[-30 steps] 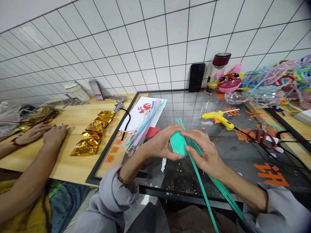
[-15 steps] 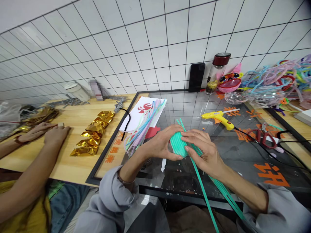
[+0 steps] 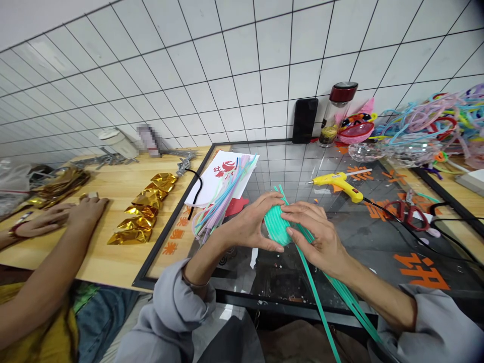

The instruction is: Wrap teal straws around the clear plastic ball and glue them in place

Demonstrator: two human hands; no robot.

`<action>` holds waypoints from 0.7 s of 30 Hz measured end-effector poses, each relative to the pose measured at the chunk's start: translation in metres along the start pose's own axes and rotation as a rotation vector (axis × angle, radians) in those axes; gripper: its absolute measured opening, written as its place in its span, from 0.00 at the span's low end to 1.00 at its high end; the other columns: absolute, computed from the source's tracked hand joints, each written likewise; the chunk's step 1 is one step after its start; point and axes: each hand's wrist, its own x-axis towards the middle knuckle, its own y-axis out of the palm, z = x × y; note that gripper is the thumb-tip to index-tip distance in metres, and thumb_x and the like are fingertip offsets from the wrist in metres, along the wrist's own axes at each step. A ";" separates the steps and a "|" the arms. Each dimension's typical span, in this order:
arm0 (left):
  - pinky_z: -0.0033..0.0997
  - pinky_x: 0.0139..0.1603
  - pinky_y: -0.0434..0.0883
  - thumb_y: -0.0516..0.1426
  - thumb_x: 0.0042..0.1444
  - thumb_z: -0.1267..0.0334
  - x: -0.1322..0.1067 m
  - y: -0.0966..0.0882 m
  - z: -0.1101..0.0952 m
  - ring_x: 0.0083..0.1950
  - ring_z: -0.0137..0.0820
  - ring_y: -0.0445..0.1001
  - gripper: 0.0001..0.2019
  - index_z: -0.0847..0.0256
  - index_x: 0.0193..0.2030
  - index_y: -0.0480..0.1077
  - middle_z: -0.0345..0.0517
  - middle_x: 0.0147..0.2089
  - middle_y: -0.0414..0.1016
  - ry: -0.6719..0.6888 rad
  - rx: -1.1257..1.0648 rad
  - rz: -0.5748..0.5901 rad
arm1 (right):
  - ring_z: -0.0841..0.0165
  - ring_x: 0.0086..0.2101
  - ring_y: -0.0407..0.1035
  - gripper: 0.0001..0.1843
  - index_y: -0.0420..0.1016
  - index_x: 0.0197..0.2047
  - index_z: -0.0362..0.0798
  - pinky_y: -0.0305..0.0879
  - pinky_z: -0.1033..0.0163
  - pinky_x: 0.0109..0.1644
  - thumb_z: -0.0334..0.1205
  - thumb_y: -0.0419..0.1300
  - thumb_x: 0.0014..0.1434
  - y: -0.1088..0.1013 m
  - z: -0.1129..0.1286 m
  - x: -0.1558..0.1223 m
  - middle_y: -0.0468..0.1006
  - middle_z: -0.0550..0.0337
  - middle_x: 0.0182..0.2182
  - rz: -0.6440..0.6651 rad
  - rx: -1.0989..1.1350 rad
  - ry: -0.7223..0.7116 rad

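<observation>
Between my two hands is a rounded bundle of wound green strands (image 3: 277, 225), which look like plastic tubing or fuzzy craft stems. My left hand (image 3: 252, 222) cups its left side, thumb below and fingers over the top. From the right, my right hand (image 3: 315, 233) pinches the bundle's edge with thumb and fingertips. Long loose green strands (image 3: 312, 282) run from the bundle under my right hand and down toward my lap. Two short strand ends stick up above it.
A yellow glue gun (image 3: 338, 185) and red-handled scissors (image 3: 410, 212) lie to the right. Coloured strands (image 3: 223, 194) rest on white paper (image 3: 204, 194). A phone (image 3: 304, 120) and glass bottle (image 3: 333, 121) stand at the wall. Left, another person's hands (image 3: 85, 212) are near gold foil (image 3: 145, 209).
My hands and the green bundle have hardly moved. The other person's far hand has shifted slightly down on the table.
</observation>
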 end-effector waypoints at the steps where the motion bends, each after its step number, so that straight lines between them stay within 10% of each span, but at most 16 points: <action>1: 0.61 0.69 0.63 0.72 0.43 0.48 0.000 0.000 0.000 0.71 0.54 0.60 0.46 0.57 0.65 0.55 0.64 0.65 0.61 0.004 0.003 -0.002 | 0.60 0.54 0.72 0.14 0.75 0.53 0.53 0.65 0.47 0.58 0.34 0.59 0.64 0.000 0.000 0.000 0.81 0.55 0.51 0.001 0.002 0.002; 21: 0.56 0.67 0.67 0.69 0.48 0.50 -0.004 -0.001 -0.010 0.66 0.51 0.68 0.46 0.57 0.68 0.52 0.61 0.65 0.66 -0.044 0.149 -0.024 | 0.59 0.53 0.72 0.14 0.73 0.54 0.54 0.64 0.47 0.57 0.36 0.58 0.66 0.000 0.000 0.001 0.81 0.56 0.50 0.019 -0.006 0.021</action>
